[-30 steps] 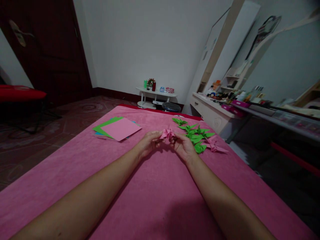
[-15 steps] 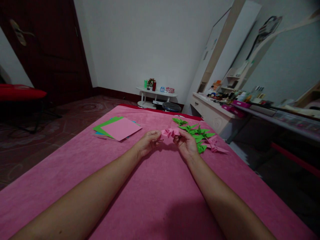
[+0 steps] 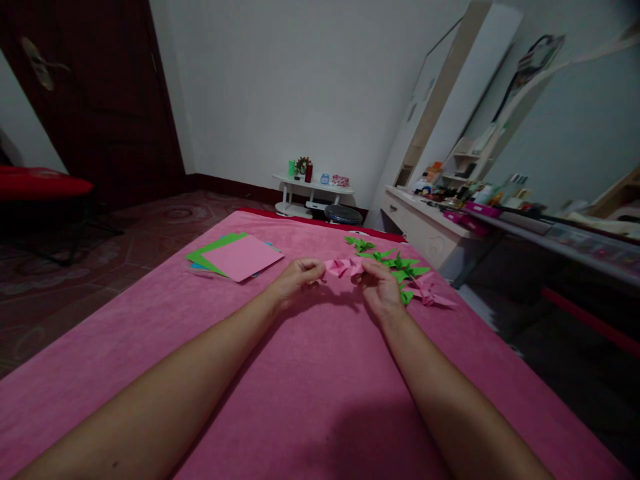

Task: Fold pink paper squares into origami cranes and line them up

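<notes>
Between my two hands is a folded pink paper piece (image 3: 343, 269), an origami shape held a little above the pink cloth (image 3: 320, 373). My left hand (image 3: 300, 277) pinches its left end between thumb and fingers. On its right end my right hand (image 3: 380, 285) is closed, with some fingertips hidden behind the paper. Several folded green paper cranes (image 3: 400, 265) lie just beyond and beside my right hand. Next to them rests a folded pink paper crane (image 3: 429, 293). Left of my hands lies a stack of square paper sheets, a pink sheet (image 3: 243, 257) on top of a green sheet (image 3: 205, 255).
Past the cloth's far edge stand a low white table (image 3: 315, 183) with small items and a dark round stool (image 3: 343, 214). Along the right is a dressing table (image 3: 430, 217) crowded with bottles. A red chair (image 3: 45, 183) and a dark door (image 3: 95, 100) are on the left.
The pink folded paper has been drawn slightly wider, and my right hand has shifted a little to the right. Both hands keep their hold. The stack and the cranes have not moved.
</notes>
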Available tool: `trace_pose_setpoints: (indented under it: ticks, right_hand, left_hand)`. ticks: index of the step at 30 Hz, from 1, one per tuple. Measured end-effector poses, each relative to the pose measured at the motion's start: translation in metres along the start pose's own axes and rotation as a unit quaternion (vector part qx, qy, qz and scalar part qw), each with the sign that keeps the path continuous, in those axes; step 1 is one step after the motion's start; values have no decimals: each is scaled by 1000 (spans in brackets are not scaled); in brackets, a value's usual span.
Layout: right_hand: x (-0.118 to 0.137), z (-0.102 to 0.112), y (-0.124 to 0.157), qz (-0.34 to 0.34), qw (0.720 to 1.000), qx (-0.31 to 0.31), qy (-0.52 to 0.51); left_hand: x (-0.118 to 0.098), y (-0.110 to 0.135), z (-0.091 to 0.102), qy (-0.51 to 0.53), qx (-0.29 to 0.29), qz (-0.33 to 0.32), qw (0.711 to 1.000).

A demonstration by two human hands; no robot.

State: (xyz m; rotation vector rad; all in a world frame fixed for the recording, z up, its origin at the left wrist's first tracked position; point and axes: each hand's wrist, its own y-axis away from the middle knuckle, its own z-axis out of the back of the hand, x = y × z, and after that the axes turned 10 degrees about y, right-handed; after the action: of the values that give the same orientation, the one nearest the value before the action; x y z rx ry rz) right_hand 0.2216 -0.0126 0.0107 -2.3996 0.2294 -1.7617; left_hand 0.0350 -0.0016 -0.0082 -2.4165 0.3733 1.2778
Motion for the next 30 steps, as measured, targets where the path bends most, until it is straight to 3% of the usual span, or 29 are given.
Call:
trace_pose_setpoints:
  ticks: [4,7,16,21,30]
  right_hand:
    - [8,8,-1,41,994,16,104]
    - [12,14,-2,67,985,29,155]
    - [14,9,-1,96,977,19,192]
    - [9,1,-1,79,985,-6,151]
    - [8,9,-8,45,987,-42,146]
  left_hand:
    - [-12,-1,0,-149,20,-54,987]
    - [-16,-3,2,-198,24,-94,975]
    - [-13,-6,2,-196,-1,-113,974]
    - [-8,-5,-6,-191,34,-71,979]
    - [-2,-15,12,-148,-52,-46,986]
